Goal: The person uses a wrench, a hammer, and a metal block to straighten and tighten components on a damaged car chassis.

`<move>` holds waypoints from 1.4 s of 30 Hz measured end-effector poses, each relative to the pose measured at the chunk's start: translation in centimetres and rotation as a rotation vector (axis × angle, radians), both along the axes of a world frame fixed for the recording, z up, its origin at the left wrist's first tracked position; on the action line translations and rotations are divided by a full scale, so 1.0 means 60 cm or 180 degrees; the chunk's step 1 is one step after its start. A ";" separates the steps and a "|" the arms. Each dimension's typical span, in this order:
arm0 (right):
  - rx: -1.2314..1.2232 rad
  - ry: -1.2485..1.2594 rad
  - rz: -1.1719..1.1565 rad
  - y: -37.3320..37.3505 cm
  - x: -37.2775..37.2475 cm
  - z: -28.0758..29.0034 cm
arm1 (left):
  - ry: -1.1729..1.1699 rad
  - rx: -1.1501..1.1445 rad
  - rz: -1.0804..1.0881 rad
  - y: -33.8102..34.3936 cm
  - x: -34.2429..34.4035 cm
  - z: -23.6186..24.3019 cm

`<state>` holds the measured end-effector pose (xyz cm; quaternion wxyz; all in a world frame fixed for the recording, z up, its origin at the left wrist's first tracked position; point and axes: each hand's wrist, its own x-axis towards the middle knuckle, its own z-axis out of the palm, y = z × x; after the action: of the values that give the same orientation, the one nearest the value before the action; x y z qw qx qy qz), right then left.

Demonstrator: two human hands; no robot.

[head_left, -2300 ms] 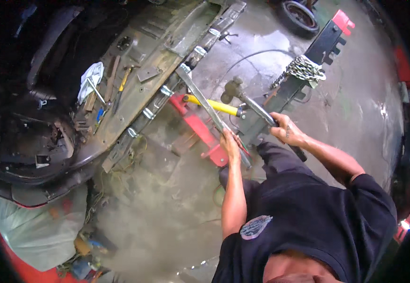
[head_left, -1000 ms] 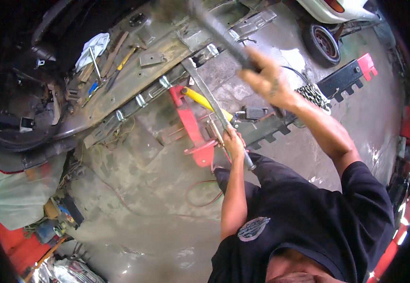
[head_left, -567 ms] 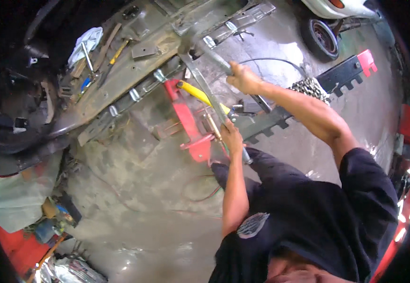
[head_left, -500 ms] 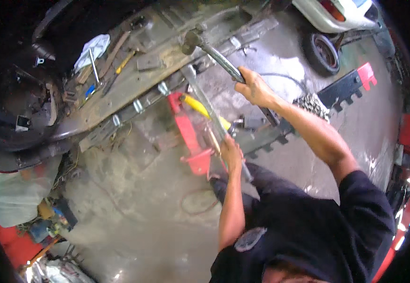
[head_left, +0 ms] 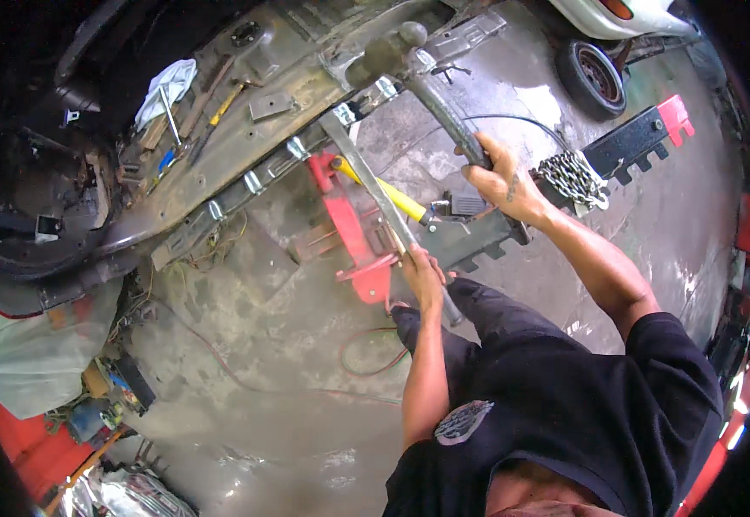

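My right hand (head_left: 509, 185) is closed round the handle of a hammer (head_left: 448, 116). Its heavy metal head is up over the edge of a stripped vehicle body (head_left: 207, 177). Lower down, my left hand (head_left: 422, 274) grips a long flat metal bar (head_left: 366, 172). The bar slants up and left, its far end at the clamped lower seam of the body. Whether that end touches the metal I cannot tell. The hammer head is apart from the bar. Below the bar sit a yellow cylinder (head_left: 396, 200) and a red steel arm (head_left: 349, 237).
A chain (head_left: 571, 177) is heaped on a black notched beam (head_left: 621, 155) with a red end. On the body lie a white cloth (head_left: 168, 90) and a yellow-handled tool (head_left: 227, 105). A wheel (head_left: 595, 77) stands far right. A thin hose (head_left: 220, 358) crosses the floor.
My right hand has moved right and slightly nearer my body, and the hammer head has shifted right and looks larger. My left hand has kept its grip on the bar, almost in place.
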<state>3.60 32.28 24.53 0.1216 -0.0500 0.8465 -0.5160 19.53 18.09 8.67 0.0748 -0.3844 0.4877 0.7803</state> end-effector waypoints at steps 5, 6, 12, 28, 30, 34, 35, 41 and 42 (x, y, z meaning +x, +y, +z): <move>-0.0063 0.0105 0.0148 -0.020 0.001 0.026 | 0.0131 -0.0050 -0.0019 -0.018 -0.019 -0.026; -0.0085 0.0171 0.0161 -0.025 -0.002 0.039 | 0.0135 -0.0037 -0.0014 -0.016 -0.021 -0.028; -0.0185 0.0734 0.0056 -0.055 -0.032 0.188 | -0.0048 0.0078 0.0062 -0.009 -0.035 0.005; 0.0959 0.0882 0.0646 -0.086 -0.148 -0.138 | -0.0124 0.0202 -0.0184 0.020 -0.017 -0.026; 0.0794 0.0615 0.0768 -0.102 -0.166 -0.113 | -0.0077 0.0205 0.0003 0.008 -0.038 -0.022; 0.0378 0.1124 0.0454 -0.100 -0.125 0.031 | -0.0221 0.0326 0.0222 0.000 -0.008 -0.005; 0.0293 0.1026 0.0287 -0.104 -0.129 0.070 | -0.0169 0.0307 0.0307 0.002 -0.007 0.000; -0.0032 0.0533 -0.0209 -0.070 -0.070 0.131 | -0.0103 0.0076 0.0148 0.018 0.004 0.003; -0.0115 0.0663 -0.0245 -0.065 -0.066 0.134 | -0.0001 -0.0026 0.0114 0.017 -0.001 -0.003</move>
<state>-0.33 28.36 32.58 0.0122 -0.0730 0.8464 -0.5274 19.49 19.13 8.48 0.0594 -0.3935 0.4839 0.7794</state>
